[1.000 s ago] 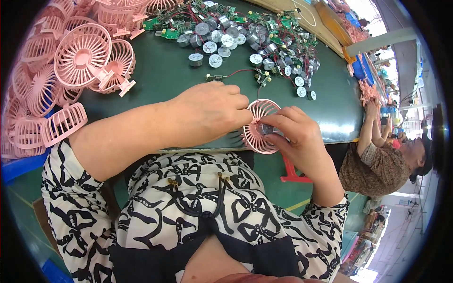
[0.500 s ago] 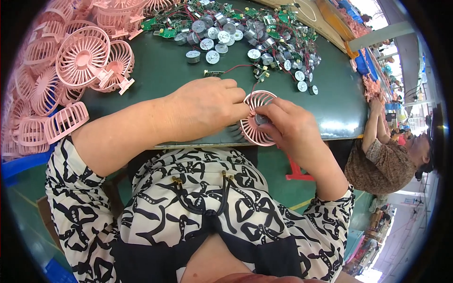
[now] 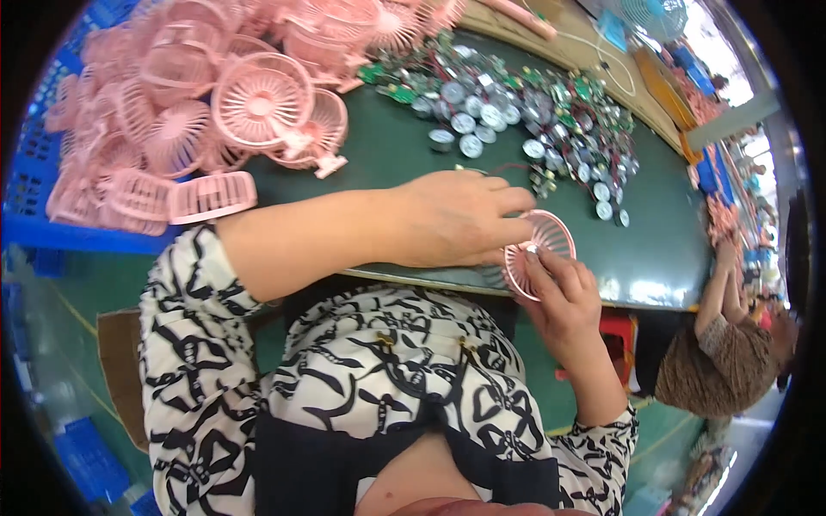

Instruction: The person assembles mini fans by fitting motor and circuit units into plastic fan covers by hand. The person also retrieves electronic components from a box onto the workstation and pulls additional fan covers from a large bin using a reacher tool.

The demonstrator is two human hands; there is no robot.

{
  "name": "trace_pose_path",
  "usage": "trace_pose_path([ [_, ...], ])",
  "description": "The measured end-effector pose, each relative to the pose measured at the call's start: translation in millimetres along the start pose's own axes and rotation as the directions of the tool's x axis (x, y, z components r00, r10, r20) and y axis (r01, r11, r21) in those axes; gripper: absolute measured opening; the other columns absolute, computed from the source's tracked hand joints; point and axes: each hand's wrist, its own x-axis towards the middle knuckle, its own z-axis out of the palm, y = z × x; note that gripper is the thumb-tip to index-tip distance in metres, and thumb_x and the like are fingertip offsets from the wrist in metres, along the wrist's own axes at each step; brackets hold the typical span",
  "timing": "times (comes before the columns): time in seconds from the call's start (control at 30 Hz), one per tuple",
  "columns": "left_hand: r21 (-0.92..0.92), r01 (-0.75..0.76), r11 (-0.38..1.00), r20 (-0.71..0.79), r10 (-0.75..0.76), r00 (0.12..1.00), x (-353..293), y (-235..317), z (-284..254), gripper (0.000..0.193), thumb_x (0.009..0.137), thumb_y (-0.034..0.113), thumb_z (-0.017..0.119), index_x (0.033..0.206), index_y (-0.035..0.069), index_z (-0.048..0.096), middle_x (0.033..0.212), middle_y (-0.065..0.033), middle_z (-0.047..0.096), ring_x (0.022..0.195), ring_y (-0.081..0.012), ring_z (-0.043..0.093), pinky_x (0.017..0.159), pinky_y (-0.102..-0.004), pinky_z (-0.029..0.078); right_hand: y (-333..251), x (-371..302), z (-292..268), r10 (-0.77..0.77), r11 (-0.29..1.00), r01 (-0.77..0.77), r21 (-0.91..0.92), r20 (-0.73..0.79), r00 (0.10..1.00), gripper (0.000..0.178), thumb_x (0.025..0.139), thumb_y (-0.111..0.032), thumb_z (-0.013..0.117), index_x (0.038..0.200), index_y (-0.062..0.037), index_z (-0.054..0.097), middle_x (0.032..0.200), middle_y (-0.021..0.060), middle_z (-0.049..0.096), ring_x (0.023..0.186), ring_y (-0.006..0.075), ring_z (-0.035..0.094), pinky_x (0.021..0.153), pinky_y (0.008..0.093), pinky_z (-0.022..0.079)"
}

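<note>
A pink round fan grille (image 3: pixel 555 232) is tilted up over the table's front edge, its open side showing. My right hand (image 3: pixel 568 305) holds it from the right, thumb and forefinger reaching inside. Beside those fingertips sits a small silvery motor (image 3: pixel 533 249), mostly covered. My left hand (image 3: pixel 456 217) is at the grille's left rim, fingers bent and close together; whatever is between its fingertips is hidden. Just beyond the left fingers lies a small circuit board (image 3: pixel 542 182) with a red wire, partly behind the hand.
Pink fan grilles (image 3: pixel 258 107) pile up at the left, over a blue crate (image 3: pixel 82 225). Many motors (image 3: pixel 490 116) with wired green circuit boards lie across the far side of the dark green table (image 3: pixel 379 142). A co-worker (image 3: pixel 723 357) is at the right.
The view has shifted, so the table's things appear farther right and the blue crate shows more. My left fingers have moved from inside the grille to its left rim; my right hand keeps hold.
</note>
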Motion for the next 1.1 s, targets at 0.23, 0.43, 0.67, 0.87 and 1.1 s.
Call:
trace_pose_path([
  [0.23,0.593,0.229,0.772,-0.143,-0.180,0.973,-0.7,18.6,-48.5,0.027,0.078,0.023,0.071,0.098,0.007,0.061,0.107,-0.0107,0.060,0.109,-0.0294,0.057,0.095,-0.0467,0.043,-10.4,-6.7,-11.3,0.025,0.999,-0.023,0.026,-0.104,0.994,0.057,0.064,-0.011,0.083,0.118,-0.0080,0.068,0.116,0.0098,0.064,0.094,0.0274,0.063,0.077,0.0371,0.050],
  [0.43,0.674,0.646,0.359,-0.541,-0.357,0.762,-8.7,1.1,-110.0,0.042,0.082,0.024,0.073,0.119,0.008,0.059,0.128,-0.0168,0.057,0.126,-0.0347,0.051,0.098,-0.0494,0.043,49.4,-59.7,-36.9,0.474,0.867,-0.491,0.085,-0.444,0.760,0.029,0.091,-0.007,0.065,0.118,0.0044,0.065,0.123,0.0184,0.061,0.111,0.0311,0.061,0.095,0.0382,0.048],
  [0.67,0.687,0.678,0.261,-0.529,-0.461,0.713,-27.1,-72.7,-115.7,0.013,0.080,0.015,0.069,0.085,0.004,0.065,0.097,-0.0133,0.068,0.097,-0.0310,0.063,0.085,-0.0430,0.050,150.4,-82.2,-50.5,0.723,0.649,-0.758,0.067,-0.362,0.588,0.025,0.095,-0.014,0.061,0.110,0.0041,0.065,0.106,0.0176,0.062,0.093,0.0302,0.060,0.084,0.0366,0.046],
  [0.87,0.672,0.361,0.646,-0.535,0.088,0.840,18.9,-38.0,-99.2,0.011,0.077,0.004,0.070,0.084,0.002,0.062,0.106,-0.0122,0.068,0.096,-0.0311,0.064,0.085,-0.0420,0.049,141.1,-66.2,-39.3,0.496,0.676,-0.677,-0.291,-0.500,0.710,0.038,0.084,-0.005,0.068,0.121,-0.0045,0.064,0.118,0.0173,0.062,0.111,0.0355,0.058,0.098,0.0446,0.045],
  [1.1,0.094,-0.125,0.988,0.135,0.111,0.985,32.2,13.3,-12.4,0.014,0.076,0.011,0.067,0.086,0.006,0.059,0.111,-0.0101,0.063,0.109,-0.0273,0.060,0.091,-0.0430,0.049,116.8,-14.9,-40.5,0.553,0.824,-0.554,0.115,-0.373,0.745,0.019,0.083,-0.005,0.069,0.102,-0.0037,0.068,0.100,0.0133,0.064,0.094,0.0321,0.063,0.081,0.0390,0.050],
])
